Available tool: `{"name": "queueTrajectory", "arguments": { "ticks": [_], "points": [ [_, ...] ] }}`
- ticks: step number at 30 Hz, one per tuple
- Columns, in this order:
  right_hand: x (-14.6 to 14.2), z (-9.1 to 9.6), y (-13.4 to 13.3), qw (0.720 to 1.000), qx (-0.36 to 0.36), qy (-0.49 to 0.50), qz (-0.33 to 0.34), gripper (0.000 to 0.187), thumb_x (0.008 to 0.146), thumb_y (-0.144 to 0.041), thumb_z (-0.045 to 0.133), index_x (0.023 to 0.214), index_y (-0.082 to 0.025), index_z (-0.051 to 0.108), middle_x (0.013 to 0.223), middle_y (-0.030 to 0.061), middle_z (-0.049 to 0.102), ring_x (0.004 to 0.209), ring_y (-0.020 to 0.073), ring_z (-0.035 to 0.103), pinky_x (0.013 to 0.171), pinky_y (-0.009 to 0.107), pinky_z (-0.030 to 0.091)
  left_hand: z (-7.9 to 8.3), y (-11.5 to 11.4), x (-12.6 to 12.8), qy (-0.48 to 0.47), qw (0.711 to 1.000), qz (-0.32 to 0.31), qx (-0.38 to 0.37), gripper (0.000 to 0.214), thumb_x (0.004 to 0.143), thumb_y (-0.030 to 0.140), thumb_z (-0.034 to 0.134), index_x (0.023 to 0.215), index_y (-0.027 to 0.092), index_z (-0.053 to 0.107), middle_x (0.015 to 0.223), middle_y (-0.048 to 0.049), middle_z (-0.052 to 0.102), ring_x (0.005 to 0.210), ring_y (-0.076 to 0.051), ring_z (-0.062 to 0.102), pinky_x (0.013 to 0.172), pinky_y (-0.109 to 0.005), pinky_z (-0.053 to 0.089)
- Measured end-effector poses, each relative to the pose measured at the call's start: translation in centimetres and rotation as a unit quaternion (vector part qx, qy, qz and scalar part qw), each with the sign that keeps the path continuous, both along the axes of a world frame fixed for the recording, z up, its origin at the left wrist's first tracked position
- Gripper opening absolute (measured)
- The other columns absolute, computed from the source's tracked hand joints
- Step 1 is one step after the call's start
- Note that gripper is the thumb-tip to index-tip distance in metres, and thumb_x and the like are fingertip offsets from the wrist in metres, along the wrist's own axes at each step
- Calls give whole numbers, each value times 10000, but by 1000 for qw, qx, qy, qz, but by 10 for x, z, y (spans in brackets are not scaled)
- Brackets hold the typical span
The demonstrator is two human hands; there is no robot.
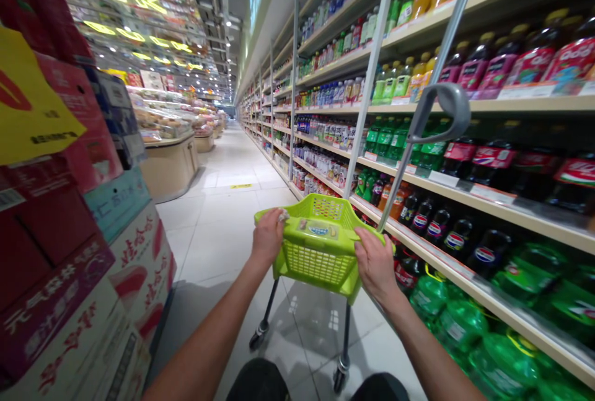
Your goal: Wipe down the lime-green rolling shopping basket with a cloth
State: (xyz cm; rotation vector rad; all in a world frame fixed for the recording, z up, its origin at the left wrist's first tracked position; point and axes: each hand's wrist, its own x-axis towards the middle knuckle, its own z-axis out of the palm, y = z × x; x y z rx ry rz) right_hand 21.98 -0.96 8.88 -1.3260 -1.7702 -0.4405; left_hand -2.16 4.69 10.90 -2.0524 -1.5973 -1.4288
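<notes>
A lime-green plastic shopping cart [320, 261] stands in front of me on thin dark legs with casters. Around the left end of its near rim my left hand [268, 237] is closed, and a small whitish crumpled thing shows by its fingers, too small to name. My right hand [376, 261] grips the right end of the same rim, its fingers bent over the top. Between the hands the rim carries a printed label. From beside the cart's right corner a slanting metal pole [400, 187] rises, with a grey loop handle [441, 113] on it. What I see of the basket holds no goods.
Along the right run tall shelves [525, 199] of bottled drinks, close to the cart. Stacked drink cartons [134, 258] with a yellow sign [35, 97] crowd the left. A rounded display counter [170, 165] stands farther ahead. The tiled aisle [223, 202] stretches away between them.
</notes>
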Motion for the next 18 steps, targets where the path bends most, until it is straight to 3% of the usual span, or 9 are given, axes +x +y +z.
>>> {"name": "queueTrajectory", "arguments": {
  "ticks": [4,6,9,13,15,18],
  "points": [
    [-10,0,2,1000,11,-11,18,354,881,-303,288,1128,-189,515,1104,92,605,1042,215,534,979,498,222,6,-19,69,92,991,-96,14,258,779,96,435,996,140,568,1062,-85,607,1010,-168,535,911,-330,433],
    [-12,0,2,1000,15,-10,18,358,880,-296,287,1142,-193,507,1101,92,606,1039,213,535,979,495,228,7,-25,91,152,976,-151,30,235,790,107,438,985,140,563,1052,-86,608,1004,-164,537,898,-320,438],
    [-3,-2,2,1000,12,-3,3,366,878,-290,286,1162,-187,494,1106,99,601,1043,216,532,975,493,238,7,-22,81,160,975,-151,36,247,797,115,433,1015,149,544,1067,-86,599,1017,-166,533,906,-331,433],
    [12,-5,1,1000,2,11,-12,382,882,-299,260,1160,-171,489,1120,106,591,1058,220,522,972,503,231,12,-10,49,69,997,-41,-22,237,784,105,446,992,131,555,1039,-103,605,990,-182,546,903,-349,436],
    [13,-6,1,1000,3,17,-11,385,884,-302,252,1153,-164,491,1118,109,593,1057,218,523,970,496,236,13,-12,58,73,996,-44,-32,226,785,99,441,977,131,558,1031,-99,605,979,-180,548,895,-346,440],
    [9,-6,3,1000,9,22,-7,383,883,-297,250,1154,-174,490,1101,99,603,1052,212,524,962,481,252,11,-26,97,144,981,-129,2,228,802,104,420,991,148,541,1040,-81,600,984,-166,544,879,-330,449]
  ]
}}
